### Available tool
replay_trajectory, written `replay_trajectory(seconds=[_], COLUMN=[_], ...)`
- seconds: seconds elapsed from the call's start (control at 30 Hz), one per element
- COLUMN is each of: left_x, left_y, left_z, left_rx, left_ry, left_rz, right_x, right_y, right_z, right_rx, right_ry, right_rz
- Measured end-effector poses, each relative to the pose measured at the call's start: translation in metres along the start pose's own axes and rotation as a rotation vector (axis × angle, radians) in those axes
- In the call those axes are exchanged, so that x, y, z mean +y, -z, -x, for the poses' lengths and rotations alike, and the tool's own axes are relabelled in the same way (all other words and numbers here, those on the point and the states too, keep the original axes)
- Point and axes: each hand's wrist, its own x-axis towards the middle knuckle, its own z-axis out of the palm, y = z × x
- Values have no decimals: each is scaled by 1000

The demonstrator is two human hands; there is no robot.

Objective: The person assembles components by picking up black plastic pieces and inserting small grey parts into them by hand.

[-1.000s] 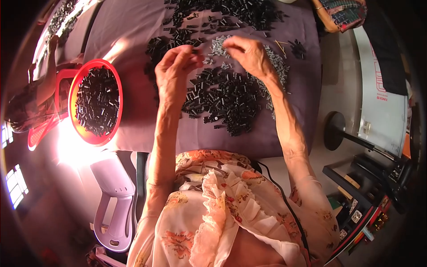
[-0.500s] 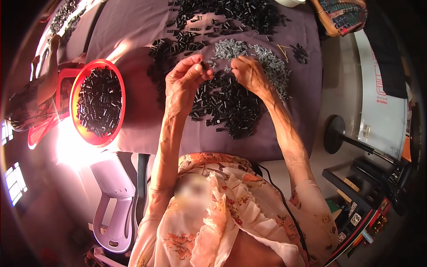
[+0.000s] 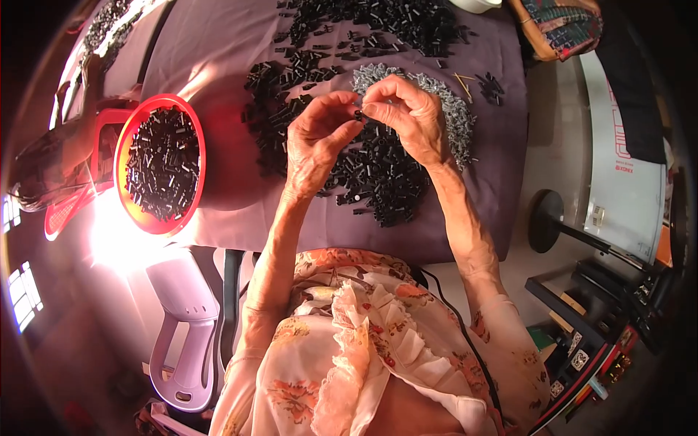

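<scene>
My left hand (image 3: 318, 138) and my right hand (image 3: 411, 116) meet above the table, fingertips nearly touching. Between them is a small black plastic piece (image 3: 358, 115), pinched by the left thumb and fingers. The right thumb and forefinger close at its upper side; a tiny greyish bit seems to be there, too small to name. Beneath my hands spreads a heap of small black tube-like pieces (image 3: 382, 178). Beyond and beside the right hand lies a pile of small grey metallic-looking parts (image 3: 458, 120), partly hidden by that hand.
A red basket (image 3: 195, 190) full of black pieces stands at the left. More black pieces (image 3: 378, 22) cover the far part of the purple tablecloth (image 3: 218, 65). Two thin sticks (image 3: 463, 86) lie at the right, near a small black cluster (image 3: 491, 87). A lilac plastic seat (image 3: 185, 291) is lower left.
My right hand has moved from the grey pile to the left hand, its fingertips now at the black piece. My left hand has shifted slightly right.
</scene>
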Motion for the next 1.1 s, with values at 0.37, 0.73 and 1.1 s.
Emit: replay_trajectory(seconds=[0.37, 0.73, 1.1], left_x=[-8, -14, -8], left_y=[3, 18, 34], left_z=[2, -2, -10], left_rx=[-68, 27, 144], left_ry=[19, 119, 49], left_rz=[22, 11, 105], right_x=[12, 63, 141], right_y=[-4, 17, 2], right_z=[14, -46, -132], right_rx=[15, 40, -125], right_ry=[333, 261, 524], right_rz=[426, 617, 1462])
